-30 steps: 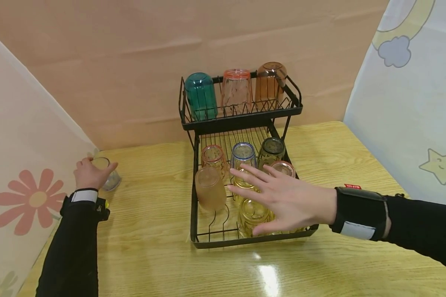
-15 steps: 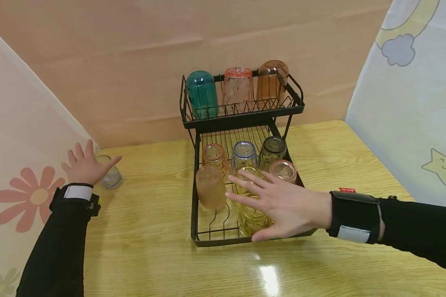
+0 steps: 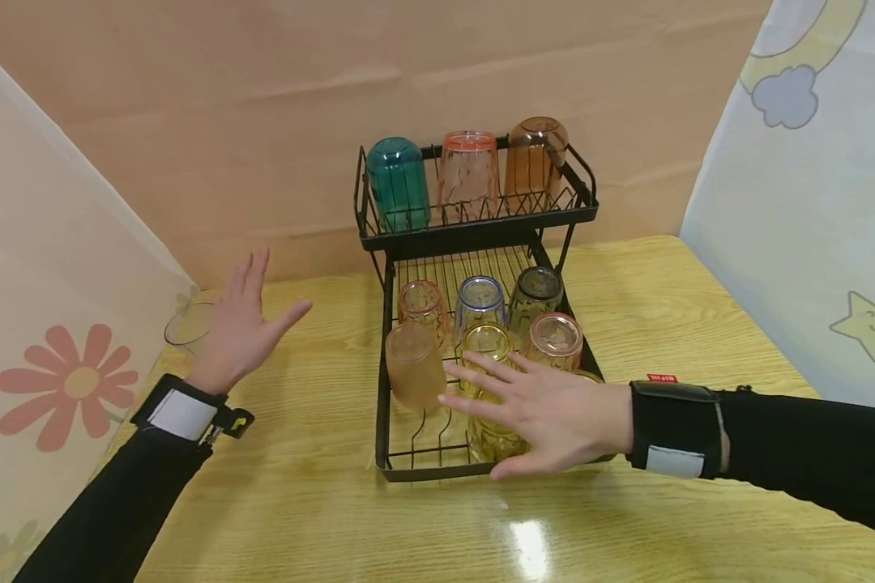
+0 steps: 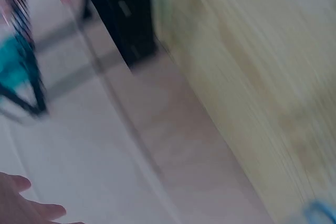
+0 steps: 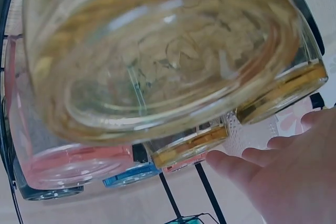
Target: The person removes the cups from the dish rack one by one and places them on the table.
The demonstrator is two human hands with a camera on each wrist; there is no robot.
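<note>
My left hand (image 3: 239,332) is raised at the left with fingers straight and thumb spread, holding nothing. Partly behind it stands a clear glass (image 3: 182,328) on the table; its blurred rim (image 4: 319,211) shows in the left wrist view's lower corner. My right hand (image 3: 535,413) spreads flat above the front of a black two-tier dish rack (image 3: 381,389), its fingers overlapping two yellow glasses (image 3: 487,437). In the right wrist view a yellowish glass (image 5: 178,72) fills the foreground, with the right hand's fingers (image 5: 231,166) beside it. A frosted amber glass (image 3: 413,368) stands left of that hand.
On the upper tier sit upturned teal (image 3: 399,186), pink (image 3: 469,174) and brown (image 3: 535,166) glasses. The lower tier also bears red-rimmed (image 3: 420,301), blue-rimmed (image 3: 480,300), dark grey (image 3: 536,295) and pink (image 3: 555,340) ones. Cloth panels enclose the wooden table (image 3: 284,453).
My left hand has let go of the clear glass, opened its fingers, and moved up and to the right. The right hand has drifted slightly left and down, still spread.
</note>
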